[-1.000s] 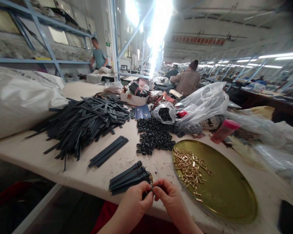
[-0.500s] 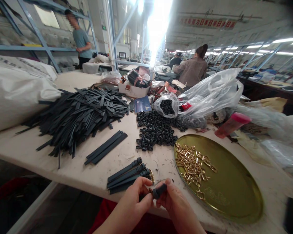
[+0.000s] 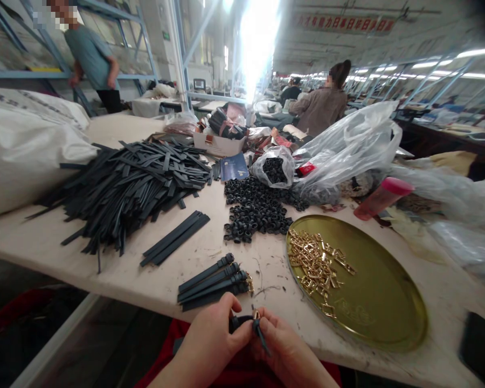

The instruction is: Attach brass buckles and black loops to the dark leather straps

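A dark strap with a gold buckle is held between my two hands at the table's front edge. My left hand closes its fingers and thumb round the strap's left part. The fingers of my right hand pinch the strap beside the buckle, and a short strap end points down between the hands. Just beyond my left hand lie several buckled straps side by side. A gold round tray to the right carries a heap of gold buckles.
Small black loops are heaped mid-table. Farther left are plain cut straps and a large strap pile. A pink-lidded cup, plastic bags and a dark flat object are at right. People stand or sit beyond.
My hands have turned the strap, so its gold buckle now shows upward and one end hangs down. The person at back left has moved left.
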Demonstrator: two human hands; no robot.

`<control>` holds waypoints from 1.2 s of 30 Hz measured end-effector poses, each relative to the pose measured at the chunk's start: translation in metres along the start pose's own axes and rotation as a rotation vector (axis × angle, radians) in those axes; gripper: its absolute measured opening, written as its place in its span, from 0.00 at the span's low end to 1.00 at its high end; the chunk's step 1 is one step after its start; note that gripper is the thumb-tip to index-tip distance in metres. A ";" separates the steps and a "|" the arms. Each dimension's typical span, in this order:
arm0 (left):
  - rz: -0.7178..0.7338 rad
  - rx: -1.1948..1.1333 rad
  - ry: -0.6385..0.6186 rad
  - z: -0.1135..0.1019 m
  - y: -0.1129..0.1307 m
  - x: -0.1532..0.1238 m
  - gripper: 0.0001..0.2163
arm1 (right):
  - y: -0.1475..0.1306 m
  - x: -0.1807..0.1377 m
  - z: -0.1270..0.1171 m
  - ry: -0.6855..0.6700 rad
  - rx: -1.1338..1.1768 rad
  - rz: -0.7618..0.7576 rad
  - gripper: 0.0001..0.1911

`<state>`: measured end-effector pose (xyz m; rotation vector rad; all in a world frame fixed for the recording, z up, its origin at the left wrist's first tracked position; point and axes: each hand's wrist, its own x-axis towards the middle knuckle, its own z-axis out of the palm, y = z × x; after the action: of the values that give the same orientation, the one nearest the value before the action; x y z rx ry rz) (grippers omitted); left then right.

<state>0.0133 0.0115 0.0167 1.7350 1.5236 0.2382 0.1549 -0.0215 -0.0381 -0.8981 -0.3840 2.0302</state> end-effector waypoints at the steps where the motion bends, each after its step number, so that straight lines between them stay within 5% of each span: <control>1: 0.019 -0.018 -0.005 -0.001 0.000 -0.002 0.09 | 0.000 -0.002 0.001 -0.003 0.008 -0.027 0.19; 5: 0.103 -0.222 -0.104 -0.004 0.002 -0.010 0.09 | -0.002 -0.008 0.004 0.048 -0.098 -0.177 0.19; 13: 0.095 -0.696 -0.305 0.006 -0.005 -0.022 0.14 | -0.001 -0.015 0.005 0.543 -0.815 -0.589 0.12; 19: -0.020 -0.800 -0.339 0.003 -0.002 -0.028 0.14 | -0.007 -0.020 0.004 0.216 -0.883 -0.408 0.10; 24: 0.032 -0.764 -0.355 0.001 -0.003 -0.032 0.14 | -0.009 -0.022 0.006 0.129 -0.777 -0.218 0.13; 31: -0.049 -0.853 -0.427 0.005 -0.011 -0.029 0.16 | -0.017 -0.034 0.009 0.085 -1.211 -0.481 0.03; 36: -0.017 -0.790 -0.477 0.008 -0.009 -0.027 0.15 | -0.021 -0.040 0.006 -0.040 -1.384 -0.468 0.05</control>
<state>0.0048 -0.0167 0.0152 1.0426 0.9082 0.3331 0.1778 -0.0413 -0.0035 -1.3301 -1.9296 1.1441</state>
